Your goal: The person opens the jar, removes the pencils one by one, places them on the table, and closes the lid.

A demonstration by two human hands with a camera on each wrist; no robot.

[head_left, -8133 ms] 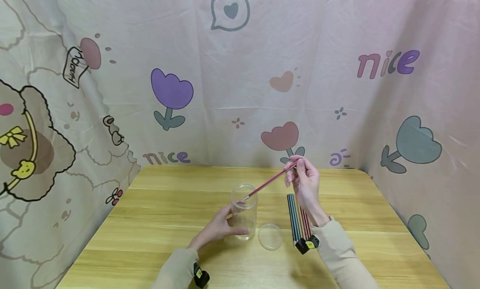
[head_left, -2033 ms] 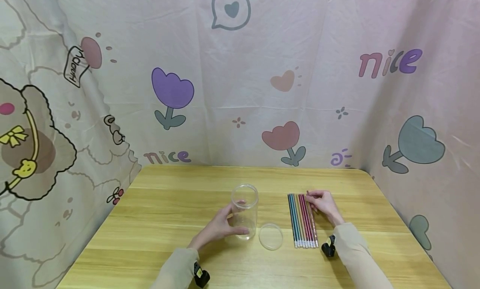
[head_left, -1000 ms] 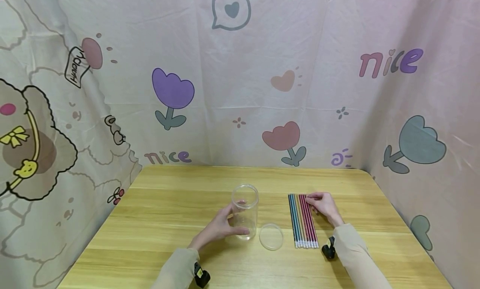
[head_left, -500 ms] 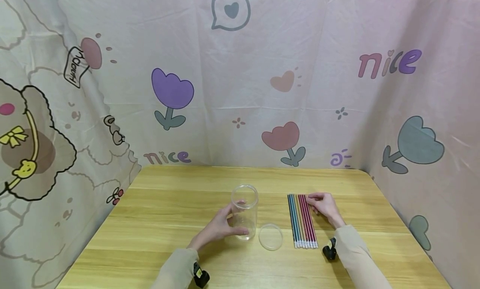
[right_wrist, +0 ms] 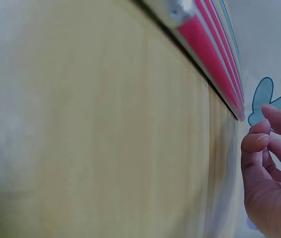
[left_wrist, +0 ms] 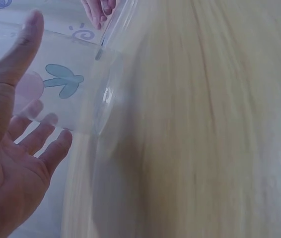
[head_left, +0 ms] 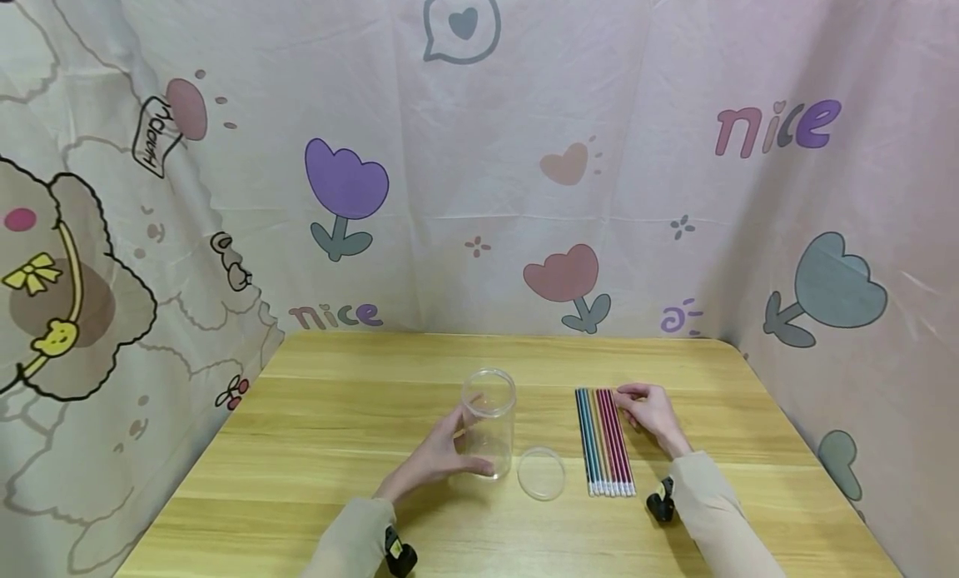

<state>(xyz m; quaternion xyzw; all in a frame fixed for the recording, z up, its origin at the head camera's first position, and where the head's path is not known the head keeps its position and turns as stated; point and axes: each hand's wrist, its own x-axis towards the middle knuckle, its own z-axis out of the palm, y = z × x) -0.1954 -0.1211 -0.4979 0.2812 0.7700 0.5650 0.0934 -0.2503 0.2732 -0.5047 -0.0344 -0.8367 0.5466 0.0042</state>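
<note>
A clear cylindrical jar (head_left: 490,436) stands upright without its lid in the head view, with nothing visible inside. My left hand (head_left: 438,453) is around its left side, thumb low at the front and fingers behind. In the left wrist view the thumb and fingers of my left hand (left_wrist: 16,148) are spread loosely about the jar (left_wrist: 88,84). Several pencils (head_left: 605,445), blue, gold and red, lie side by side, white erasers towards me. Beside their far right end is my right hand (head_left: 650,411). Its loosely bent fingers hold nothing in the right wrist view, just past the red pencils (right_wrist: 212,59).
A round clear lid (head_left: 541,474) lies flat between the jar and the pencils. The wooden table (head_left: 360,378) reaches back to a printed cloth backdrop (head_left: 449,186), and more cloth hangs at both sides.
About eight seconds ago my right hand held a red pencil at the jar's mouth; it now lies in the row's right side. The right fingers have drawn slightly off it, and the left fingers have loosened.
</note>
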